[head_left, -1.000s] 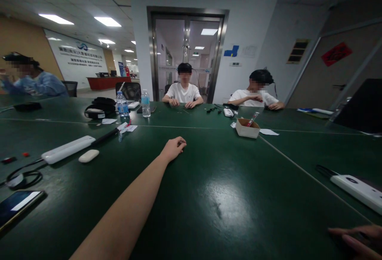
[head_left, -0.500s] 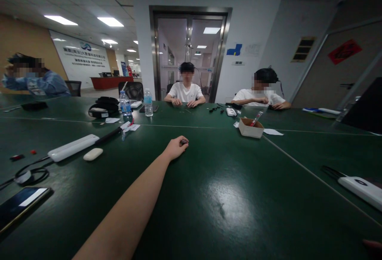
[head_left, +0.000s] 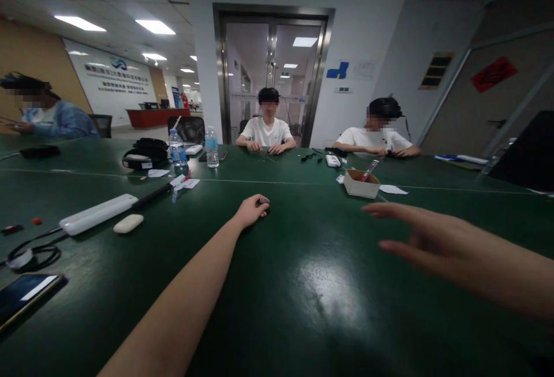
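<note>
Left hand [head_left: 251, 211] on bench [head_left: 329, 284], fingers curled around small dark object [head_left: 262, 200] at fingertips. Right hand [head_left: 426, 237] hovering, fingers spread, empty; cardboard box [head_left: 361, 185] beyond.

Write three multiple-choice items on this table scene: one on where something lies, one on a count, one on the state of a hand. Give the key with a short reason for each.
1. Where does the cardboard box stand on the green table?
A. Beyond the right hand, toward the far side
B. Beside the phone at the near left edge
C. Under the left forearm

2. How many water bottles stand on the table?
A. One
B. Two
C. Four

3. How is the left hand held?
A. Flat with fingers spread wide
B. Lifted high off the table
C. Curled loosely, down at the table, with a small dark thing at its fingertips

Key:
1 A, the box sits past the outstretched right hand.
2 B, two clear bottles stand side by side at far left.
3 C, the fingers curl in at the tabletop.
</note>
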### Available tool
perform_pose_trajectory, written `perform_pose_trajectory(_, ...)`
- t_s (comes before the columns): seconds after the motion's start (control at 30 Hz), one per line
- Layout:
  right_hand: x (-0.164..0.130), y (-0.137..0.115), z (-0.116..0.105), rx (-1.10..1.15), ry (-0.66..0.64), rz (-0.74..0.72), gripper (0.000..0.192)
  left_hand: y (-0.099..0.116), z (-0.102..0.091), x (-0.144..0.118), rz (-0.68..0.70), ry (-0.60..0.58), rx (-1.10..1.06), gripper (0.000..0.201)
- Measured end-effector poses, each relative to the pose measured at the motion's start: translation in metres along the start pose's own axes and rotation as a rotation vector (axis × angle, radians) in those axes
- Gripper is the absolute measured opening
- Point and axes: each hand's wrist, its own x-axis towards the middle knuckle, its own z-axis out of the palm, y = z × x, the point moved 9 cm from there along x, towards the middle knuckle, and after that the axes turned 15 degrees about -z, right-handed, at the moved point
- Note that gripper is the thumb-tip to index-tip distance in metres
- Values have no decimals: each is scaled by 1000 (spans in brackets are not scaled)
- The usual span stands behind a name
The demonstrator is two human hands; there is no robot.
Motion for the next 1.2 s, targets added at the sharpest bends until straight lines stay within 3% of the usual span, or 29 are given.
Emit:
perform_pose_trajectory(0.07, 39, -27, 84, 187, -447, -51, 33, -1, -5, 1, -17, 20, -59, 19)
perform_pose_trajectory(0.13, 70, -25, 151, 378, -613, -13, 33, -1, -10, 2, -15, 38, -128, 20)
perform_pose_trajectory(0.27, 122, 27, 247, 715, -498, 182, 32, -1, -16, 6, 7, 16, -347, 22)
perform_pose_trajectory(0.37, 144, 38, 286, 998, -334, 223, 21, -6, -16, 9, -20, -16, -503, 26)
perform_pose_trajectory(0.47, 153, 33, 298, 1121, -239, 199, 13, -8, -13, 11, -34, -46, -562, 28)
perform_pose_trajectory(0.6, 155, 38, 288, 1181, -110, 162, 4, -10, -10, 12, -42, -68, -514, 29)
perform_pose_trajectory(0.77, 155, 53, 273, 1154, -10, 140, 20, -16, -13, 15, -58, -38, -437, 25)
perform_pose_trajectory(1.0, 154, 50, 268, 1150, 11, 117, 28, -10, -25, 6, -26, 142, -335, 31)
perform_pose_trajectory(1.2, 155, 55, 266, 1136, 40, 99, 30, -8, -26, 4, -12, 115, -342, 22)
